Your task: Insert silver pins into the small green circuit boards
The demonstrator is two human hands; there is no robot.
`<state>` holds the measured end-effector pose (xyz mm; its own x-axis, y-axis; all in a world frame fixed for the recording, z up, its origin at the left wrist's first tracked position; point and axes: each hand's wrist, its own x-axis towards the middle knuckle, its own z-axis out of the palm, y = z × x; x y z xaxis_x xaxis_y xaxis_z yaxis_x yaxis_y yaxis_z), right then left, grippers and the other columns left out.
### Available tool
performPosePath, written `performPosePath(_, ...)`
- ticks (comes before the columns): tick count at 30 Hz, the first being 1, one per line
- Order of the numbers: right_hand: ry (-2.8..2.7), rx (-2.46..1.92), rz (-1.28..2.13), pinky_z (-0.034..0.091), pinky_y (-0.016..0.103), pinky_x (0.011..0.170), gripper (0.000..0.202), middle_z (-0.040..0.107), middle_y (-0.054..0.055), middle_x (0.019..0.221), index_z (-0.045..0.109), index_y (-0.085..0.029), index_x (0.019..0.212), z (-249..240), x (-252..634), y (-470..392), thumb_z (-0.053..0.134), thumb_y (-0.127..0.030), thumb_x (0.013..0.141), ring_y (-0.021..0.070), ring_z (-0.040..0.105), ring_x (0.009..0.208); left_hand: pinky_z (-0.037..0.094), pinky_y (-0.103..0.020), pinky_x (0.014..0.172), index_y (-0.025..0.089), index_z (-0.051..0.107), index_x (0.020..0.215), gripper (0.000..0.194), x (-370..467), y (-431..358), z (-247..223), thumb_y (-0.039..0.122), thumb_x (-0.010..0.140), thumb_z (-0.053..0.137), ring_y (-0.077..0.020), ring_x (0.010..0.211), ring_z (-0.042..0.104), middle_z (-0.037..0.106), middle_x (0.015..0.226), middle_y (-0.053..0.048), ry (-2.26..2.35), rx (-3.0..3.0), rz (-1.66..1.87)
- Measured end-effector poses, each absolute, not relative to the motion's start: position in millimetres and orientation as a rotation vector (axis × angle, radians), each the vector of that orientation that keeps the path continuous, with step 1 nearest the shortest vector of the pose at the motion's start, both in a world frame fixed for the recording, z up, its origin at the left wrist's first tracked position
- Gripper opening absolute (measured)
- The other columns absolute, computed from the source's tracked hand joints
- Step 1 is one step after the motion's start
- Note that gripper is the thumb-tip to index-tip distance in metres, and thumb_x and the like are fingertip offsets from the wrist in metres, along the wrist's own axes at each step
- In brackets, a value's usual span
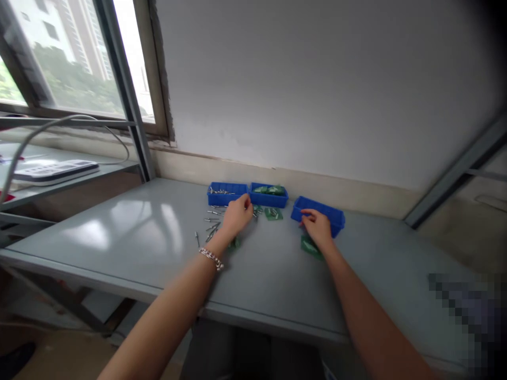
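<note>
My left hand (237, 212), wearing a beaded bracelet (211, 257), is closed with its fingertips pinched together. Whatever it holds, if anything, is hidden. It hovers over loose slim metal pins, rivet-like in shape (212, 228), in front of two blue bins. The left bin (227, 200) contains small metal pieces; the middle bin (268, 201) contains green packets (274, 189). Beside the left hand lies another green packet (273, 213), with metal parts inside. My right hand (318, 228) is open, thumb and forefinger apart, in front of the right blue bin (337, 217). Below it lies a green bag (311, 247).
The grey table (269, 285) backs onto a white wall. At left a side shelf bears a flat white device (59, 171), with a grey cable (27, 137) looping above it. Metal frame posts (137, 121) rise at both sides. A pixelated patch covers the lower right.
</note>
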<state>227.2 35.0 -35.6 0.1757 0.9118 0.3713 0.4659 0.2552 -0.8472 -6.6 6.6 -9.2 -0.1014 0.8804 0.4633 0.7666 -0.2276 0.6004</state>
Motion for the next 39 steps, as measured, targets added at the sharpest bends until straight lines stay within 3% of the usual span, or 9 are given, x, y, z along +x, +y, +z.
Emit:
performPosePath(3,-1.554,-1.385,0.430,0.035,0.020,0.052,0.019,0.053,-0.002,0.050,0.063,-0.016,0.077,-44.5,223.8,36.9,0.052,-0.008,0.065,0.0122,0.050,0.050,0.034,-0.023,0.057,0.018,0.049,0.069,0.008,-0.2,6.9,-17.3,0.022,0.072,0.043,-0.0169,0.063,0.052,0.058,0.066,-0.004,1.790,2.170,0.980)
performPosePath(11,-1.689,-1.378,0.345,0.034,0.021,0.057,0.020,0.054,-0.002,0.055,0.063,-0.017,0.078,-41.5,216.5,33.4,0.049,-0.008,0.067,0.0125,0.050,0.053,0.034,-0.023,0.058,0.018,0.049,0.064,0.007,-3.8,8.2,-18.4,0.014,0.065,0.043,-0.0165,0.062,0.052,0.057,0.062,-0.003,1.689,2.305,0.706)
performPosePath(24,-1.809,-1.363,0.325,0.036,0.021,0.058,0.019,0.054,-0.002,0.056,0.063,-0.017,0.075,-43.2,210.3,31.5,0.048,-0.008,0.069,0.0118,0.049,0.053,0.034,-0.024,0.059,0.018,0.050,0.068,0.008,-22.0,14.8,-6.9,0.015,0.065,0.043,-0.0184,0.065,0.053,0.058,0.062,-0.004,1.820,2.180,0.716)
performPosePath(30,-1.806,-1.351,0.329,0.034,0.021,0.056,0.020,0.053,-0.003,0.055,0.064,-0.017,0.075,-43.5,209.9,31.0,0.048,-0.007,0.068,0.0110,0.047,0.051,0.032,-0.023,0.056,0.018,0.051,0.073,0.011,-28.7,13.3,0.3,0.016,0.068,0.041,-0.0168,0.056,0.051,0.057,0.053,-0.002,1.811,2.090,0.761)
performPosePath(39,-1.824,-1.351,0.348,0.033,0.022,0.055,0.019,0.052,-0.002,0.055,0.063,-0.016,0.075,-40.4,208.9,28.4,0.048,-0.007,0.068,0.0115,0.046,0.052,0.033,-0.024,0.056,0.018,0.050,0.073,0.011,-26.2,15.6,-9.0,0.017,0.070,0.039,-0.0172,0.060,0.053,0.059,0.060,-0.004,1.799,2.147,0.797)
